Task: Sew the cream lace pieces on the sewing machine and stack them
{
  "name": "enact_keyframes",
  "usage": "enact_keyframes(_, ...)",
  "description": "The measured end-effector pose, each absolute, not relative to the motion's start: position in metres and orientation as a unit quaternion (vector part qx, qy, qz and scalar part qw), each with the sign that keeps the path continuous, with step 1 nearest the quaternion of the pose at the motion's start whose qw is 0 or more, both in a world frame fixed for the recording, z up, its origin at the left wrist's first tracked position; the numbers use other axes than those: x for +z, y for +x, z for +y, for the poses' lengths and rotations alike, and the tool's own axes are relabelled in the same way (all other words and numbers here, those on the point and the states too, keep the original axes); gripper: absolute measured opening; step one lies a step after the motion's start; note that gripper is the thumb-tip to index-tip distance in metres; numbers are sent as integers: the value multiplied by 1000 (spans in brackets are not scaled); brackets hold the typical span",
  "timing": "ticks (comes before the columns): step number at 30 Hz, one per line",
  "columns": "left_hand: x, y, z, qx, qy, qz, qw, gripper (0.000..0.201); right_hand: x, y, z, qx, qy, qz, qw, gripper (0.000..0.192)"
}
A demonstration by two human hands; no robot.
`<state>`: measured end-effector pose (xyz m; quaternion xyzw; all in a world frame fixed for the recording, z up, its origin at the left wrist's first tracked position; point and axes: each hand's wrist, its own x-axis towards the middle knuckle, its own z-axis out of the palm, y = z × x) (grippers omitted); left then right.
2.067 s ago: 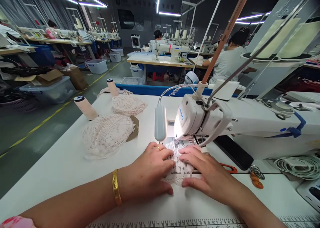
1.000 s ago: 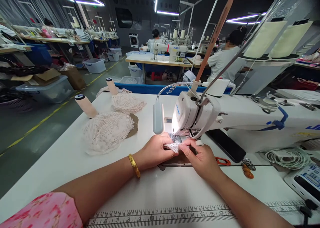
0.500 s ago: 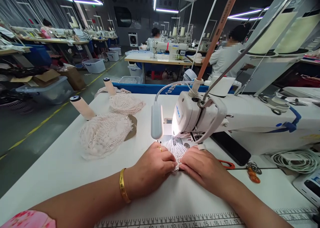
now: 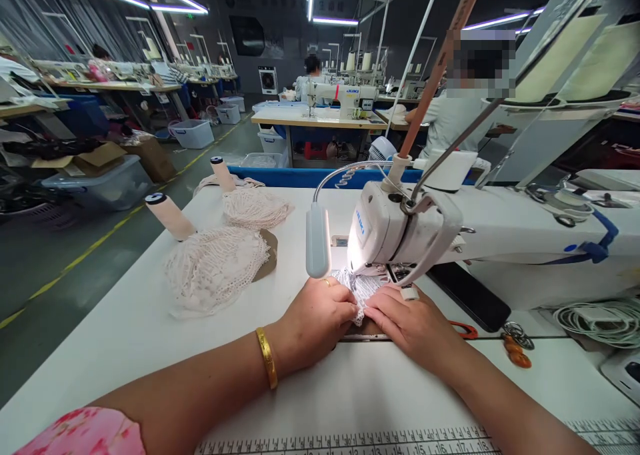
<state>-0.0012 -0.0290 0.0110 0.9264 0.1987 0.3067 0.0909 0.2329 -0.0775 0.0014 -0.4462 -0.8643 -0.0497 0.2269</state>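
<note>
A small white lace piece point(image 4: 361, 290) lies under the head of the white sewing machine point(image 4: 400, 232), just in front of the needle area. My left hand point(image 4: 315, 322), with a ring and a gold bangle at the wrist, presses the lace's left edge with its fingertips. My right hand point(image 4: 410, 322) presses the right edge flat on the table point(image 4: 125, 335). Both hands lie side by side, fingers pointing at the machine. The needle itself is hidden by the machine head.
Two heaps of pale lace point(image 4: 213, 268) with thread cones point(image 4: 170, 216) lie at the left. A gooseneck lamp point(image 4: 319, 242) hangs beside the machine. Orange scissors point(image 4: 463, 330), keys point(image 4: 517, 345) and a coiled cable point(image 4: 600, 322) sit right. A ruler point(image 4: 350, 442) edges the table; other people work behind.
Earlier both hands lifted the lace by pinching it at the presser foot; since then they laid it flat and slid it forward under the machine head.
</note>
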Motion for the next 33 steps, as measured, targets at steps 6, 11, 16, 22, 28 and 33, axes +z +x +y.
enact_keyframes(6,7,-3,-21,287,910,242,175,20,0,235,-79,-19,-480,-853,203,32)
enact_keyframes(11,17,-2,-17,243,861,298,333,28,2,222,-82,44,-482,-845,229,31)
enact_keyframes(16,25,0,-13,229,830,320,396,41,2,213,-76,54,-511,-804,299,24)
enact_keyframes(22,24,-8,-20,245,899,230,280,35,11,220,-80,77,-442,-849,278,31)
enact_keyframes(28,19,-19,-42,268,940,182,103,19,21,224,-91,89,-384,-889,232,30)
enact_keyframes(33,19,-19,-41,273,939,182,98,16,21,223,-92,80,-393,-886,231,29)
